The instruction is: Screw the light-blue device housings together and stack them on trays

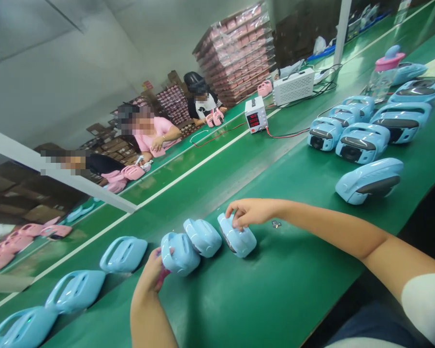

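My right hand (249,211) is closed, with its fingertips on top of a light blue plastic shell (237,238) standing on the green belt (275,290). My left hand (152,274) grips another blue shell (179,253) from the left side, thumb on its face. A third blue shell (203,237) lies between the two, touching both. A small dark metal piece (275,224) lies on the belt just under my right wrist.
More blue shells trail off to the lower left (123,253) and cluster at the upper right (369,181). A power supply with a red display (255,114) and a white box (293,86) stand further up. Across the belt sit three other people handling pink shells (132,172).
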`<state>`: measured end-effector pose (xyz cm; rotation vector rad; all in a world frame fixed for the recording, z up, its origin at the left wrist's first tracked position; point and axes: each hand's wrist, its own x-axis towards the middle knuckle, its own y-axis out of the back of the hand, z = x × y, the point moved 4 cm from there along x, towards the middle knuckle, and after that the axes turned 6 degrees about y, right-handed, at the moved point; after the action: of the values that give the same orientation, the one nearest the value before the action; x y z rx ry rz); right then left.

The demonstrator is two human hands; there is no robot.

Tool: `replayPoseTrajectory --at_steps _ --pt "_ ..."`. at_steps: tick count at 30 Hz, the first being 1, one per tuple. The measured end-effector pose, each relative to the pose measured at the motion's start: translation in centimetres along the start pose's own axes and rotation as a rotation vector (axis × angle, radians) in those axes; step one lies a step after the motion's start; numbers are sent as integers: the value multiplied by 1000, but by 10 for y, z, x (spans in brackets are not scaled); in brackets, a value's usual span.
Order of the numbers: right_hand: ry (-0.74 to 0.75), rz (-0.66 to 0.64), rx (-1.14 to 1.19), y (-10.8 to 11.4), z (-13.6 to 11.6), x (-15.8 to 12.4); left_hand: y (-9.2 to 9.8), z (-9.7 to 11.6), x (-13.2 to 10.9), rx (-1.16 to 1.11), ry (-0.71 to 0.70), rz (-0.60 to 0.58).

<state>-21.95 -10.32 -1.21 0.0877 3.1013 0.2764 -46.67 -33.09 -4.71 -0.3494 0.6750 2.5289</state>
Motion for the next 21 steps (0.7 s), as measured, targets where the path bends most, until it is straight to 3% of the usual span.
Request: replayPoseTrajectory --at_steps 3,5,7,10,12,13,15,17,21 --pt "-149 -82 -642 19 6 -6 -1 -1 -2 -50 80 -76" --pt "-332 -131 -953 28 19 -7 3 2 -2 -90 73 -37" --pt "-504 -176 -1036 31 36 -5 10 11 -4 -163 -12 114" --pt "-634 -230 -1040 27 57 2 21 33 -23 -432 -297 520" --pt "-665 -270 -1033 23 66 6 15 47 -47 -572 -489 702" --pt "-671 -288 -1027 21 69 8 6 53 -58 -590 -568 722" --pt "-667 -310 -1015 19 74 11 -20 65 -78 -500 -680 599" --pt "-647 -324 -998 20 76 11 -55 70 -90 -293 -713 346" --pt "-590 -378 -918 26 78 10 -121 54 -96 143 -592 -169"
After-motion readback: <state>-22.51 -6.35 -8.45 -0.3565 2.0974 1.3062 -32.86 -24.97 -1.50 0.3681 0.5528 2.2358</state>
